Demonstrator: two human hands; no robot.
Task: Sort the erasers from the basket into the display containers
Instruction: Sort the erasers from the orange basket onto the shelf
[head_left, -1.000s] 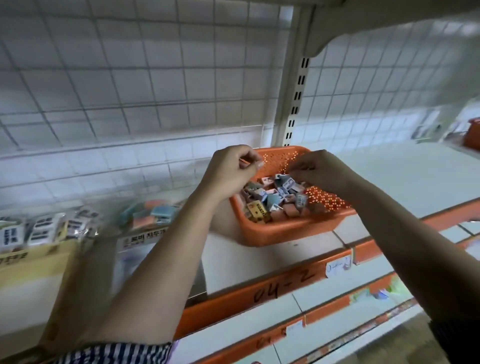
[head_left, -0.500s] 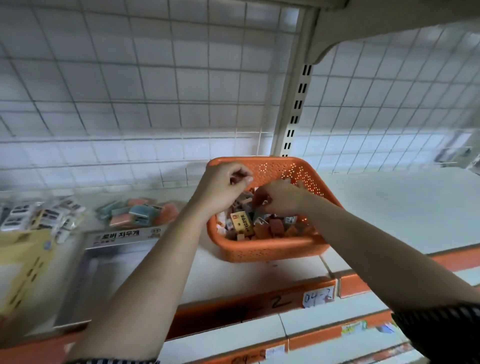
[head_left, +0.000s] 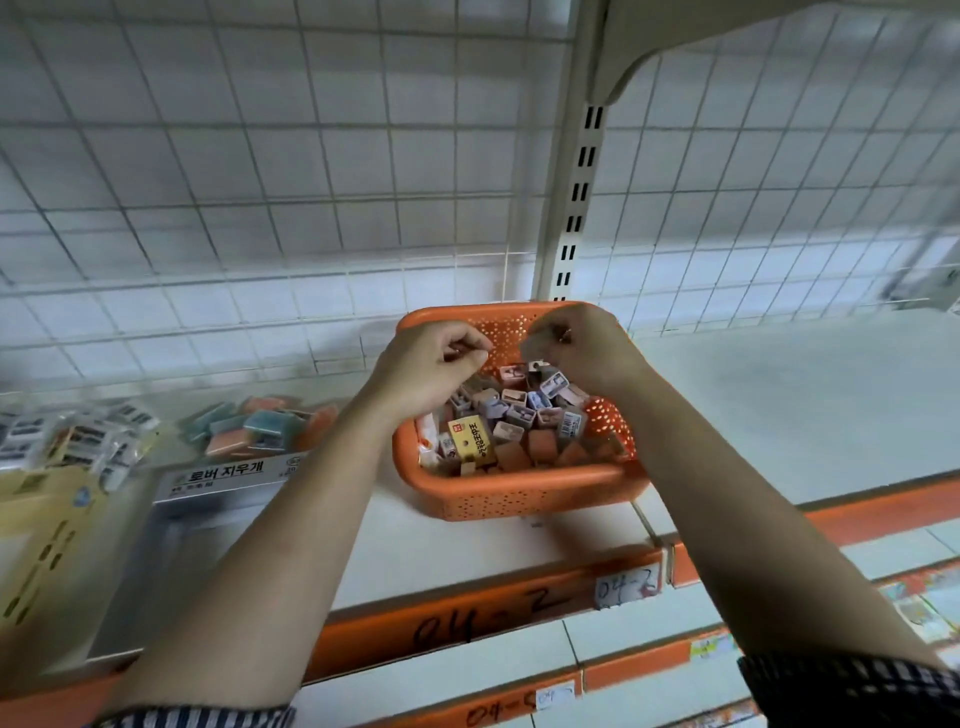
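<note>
1. Yellow display box (head_left: 36, 519), far L: b/w wrapped erasers (head_left: 78, 441) on top, blurred.
2. Grey display box (head_left: 228, 480), next R: teal & orange erasers (head_left: 257, 426) piled at rear.
3. L hand (head_left: 431, 369): over basket's L rim, fingers curled tight, thumb on index; can't tell if anything is inside.
4. Orange basket (head_left: 519, 499), ctr, on shelf (head_left: 779, 410): loose erasers (head_left: 524, 413) heaped inside, just below both hands. Yellow-sleeved eraser (head_left: 470, 441) lies front L, under L hand.
5. R hand (head_left: 587, 348): above basket's rear, fingers curled in; hold can't tell.
</note>
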